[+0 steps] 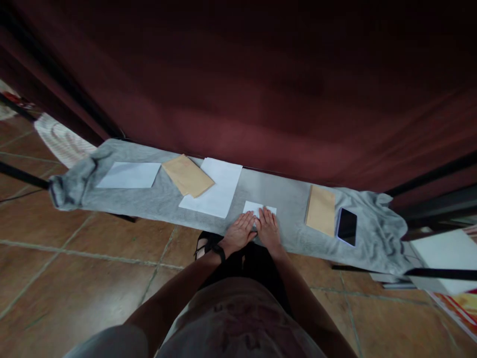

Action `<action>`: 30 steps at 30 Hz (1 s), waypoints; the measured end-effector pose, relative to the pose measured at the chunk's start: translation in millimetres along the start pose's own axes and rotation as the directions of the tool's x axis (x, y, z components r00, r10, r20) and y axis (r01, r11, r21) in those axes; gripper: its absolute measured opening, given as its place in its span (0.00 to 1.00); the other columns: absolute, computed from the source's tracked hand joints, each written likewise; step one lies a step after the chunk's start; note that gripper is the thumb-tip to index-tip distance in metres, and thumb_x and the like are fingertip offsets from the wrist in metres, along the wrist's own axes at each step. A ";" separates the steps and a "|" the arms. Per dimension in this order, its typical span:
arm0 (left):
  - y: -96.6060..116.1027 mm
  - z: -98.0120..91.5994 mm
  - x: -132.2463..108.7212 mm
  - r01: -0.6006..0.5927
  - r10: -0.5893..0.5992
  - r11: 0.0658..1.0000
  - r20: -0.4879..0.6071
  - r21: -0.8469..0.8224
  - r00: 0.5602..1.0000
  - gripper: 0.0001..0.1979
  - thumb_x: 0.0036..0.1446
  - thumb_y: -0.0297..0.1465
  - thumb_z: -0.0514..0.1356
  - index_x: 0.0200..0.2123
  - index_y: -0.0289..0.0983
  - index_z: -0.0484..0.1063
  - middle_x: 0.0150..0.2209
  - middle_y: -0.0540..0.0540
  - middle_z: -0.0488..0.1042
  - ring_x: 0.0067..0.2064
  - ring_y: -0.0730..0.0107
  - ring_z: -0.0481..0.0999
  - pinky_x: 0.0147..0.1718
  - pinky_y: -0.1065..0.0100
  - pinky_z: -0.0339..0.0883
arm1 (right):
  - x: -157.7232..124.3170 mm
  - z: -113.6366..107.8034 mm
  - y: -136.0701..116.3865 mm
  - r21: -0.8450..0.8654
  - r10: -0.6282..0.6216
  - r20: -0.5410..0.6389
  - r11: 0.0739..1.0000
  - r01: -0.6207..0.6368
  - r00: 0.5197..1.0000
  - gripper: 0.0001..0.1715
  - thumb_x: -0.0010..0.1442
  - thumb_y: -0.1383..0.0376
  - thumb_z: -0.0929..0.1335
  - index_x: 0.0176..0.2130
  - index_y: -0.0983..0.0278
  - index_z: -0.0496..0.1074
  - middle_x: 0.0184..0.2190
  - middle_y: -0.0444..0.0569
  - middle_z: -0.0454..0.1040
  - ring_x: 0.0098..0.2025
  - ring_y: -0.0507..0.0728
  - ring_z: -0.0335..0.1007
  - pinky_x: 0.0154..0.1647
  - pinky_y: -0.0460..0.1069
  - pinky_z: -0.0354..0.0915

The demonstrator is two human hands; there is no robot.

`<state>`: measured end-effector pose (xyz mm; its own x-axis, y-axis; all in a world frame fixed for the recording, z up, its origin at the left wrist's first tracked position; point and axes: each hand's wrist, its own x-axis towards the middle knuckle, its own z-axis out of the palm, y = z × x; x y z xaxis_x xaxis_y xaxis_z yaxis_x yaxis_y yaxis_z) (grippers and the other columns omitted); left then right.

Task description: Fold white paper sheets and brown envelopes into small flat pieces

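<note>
A small white sheet of paper [250,205], perhaps folded, lies near the front edge of the cloth-covered surface. Flat on its left part rests my left hand [241,231], fingers stretched out and pointing away from me. Beside it my right hand [267,226] presses on the same paper, its fingers also extended. The two hands almost touch and cover the lower part of the sheet. Left of them lies a larger white sheet [219,199], partly under a stack of brown envelopes or papers [188,175].
A grey cloth [283,191] covers the narrow surface. Another white sheet [129,175] lies at the far left. To the right are a brown paper stack [321,210] and a phone [347,227]. A dark red curtain [238,119] hangs behind; black bars stand at both ends.
</note>
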<state>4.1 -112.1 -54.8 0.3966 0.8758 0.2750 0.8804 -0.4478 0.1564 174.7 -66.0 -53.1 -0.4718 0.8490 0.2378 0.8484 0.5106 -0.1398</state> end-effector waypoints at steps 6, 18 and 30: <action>-0.5 -0.1 0.9 0.005 -0.006 1.000 0.022 0.018 1.000 0.31 0.71 0.41 0.50 0.68 0.27 0.55 0.71 0.30 0.55 0.73 0.54 0.50 0.70 0.52 0.50 | -14.1 3.7 4.9 -0.039 0.078 -0.083 0.996 -0.081 0.994 0.31 0.73 0.59 0.57 0.68 0.71 0.60 0.69 0.63 0.59 0.69 0.65 0.58 0.68 0.63 0.53; 3.0 -9.5 -8.3 0.087 -0.088 0.996 0.020 0.035 0.996 0.32 0.71 0.43 0.48 0.69 0.28 0.54 0.70 0.30 0.57 0.72 0.55 0.53 0.69 0.51 0.50 | -33.4 3.9 11.3 -0.015 0.118 -0.172 0.992 -0.122 0.978 0.31 0.74 0.56 0.55 0.68 0.69 0.58 0.67 0.64 0.63 0.68 0.65 0.59 0.66 0.64 0.56; 9.6 -4.9 23.4 0.045 -0.046 0.999 0.044 0.020 0.998 0.28 0.72 0.40 0.47 0.68 0.29 0.58 0.69 0.34 0.59 0.71 0.56 0.56 0.68 0.52 0.53 | -39.3 3.5 14.2 -0.036 0.088 -0.208 0.995 -0.097 0.974 0.31 0.72 0.59 0.55 0.68 0.69 0.59 0.67 0.65 0.63 0.68 0.66 0.59 0.66 0.64 0.55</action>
<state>20.5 -96.8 -42.3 0.3667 0.9026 0.2254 0.9025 -0.4040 0.1493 204.4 -91.6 -67.9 -0.3353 0.8435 0.4196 0.8983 0.4205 -0.1274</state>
